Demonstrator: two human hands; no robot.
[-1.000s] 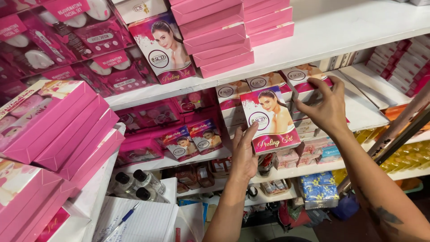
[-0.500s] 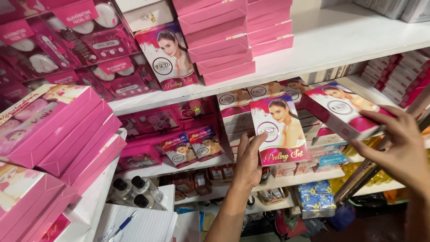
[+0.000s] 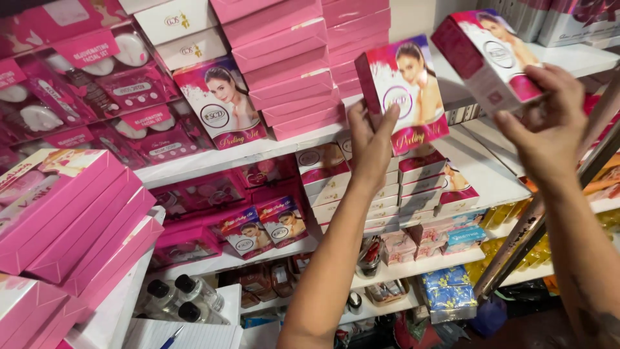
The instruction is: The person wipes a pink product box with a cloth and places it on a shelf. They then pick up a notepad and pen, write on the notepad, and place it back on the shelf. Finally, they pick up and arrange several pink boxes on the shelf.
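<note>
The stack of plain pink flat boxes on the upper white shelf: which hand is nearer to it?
Left. The left hand, holding a pink-and-white carton, is just right of the stack of plain pink flat boxes. The right hand holds another carton farther right.

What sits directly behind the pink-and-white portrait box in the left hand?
Behind the pink-and-white portrait box in the left hand is the white upper shelf with stacked plain pink boxes. The box covers that shelf's middle stretch, hiding whatever stands there.
</note>
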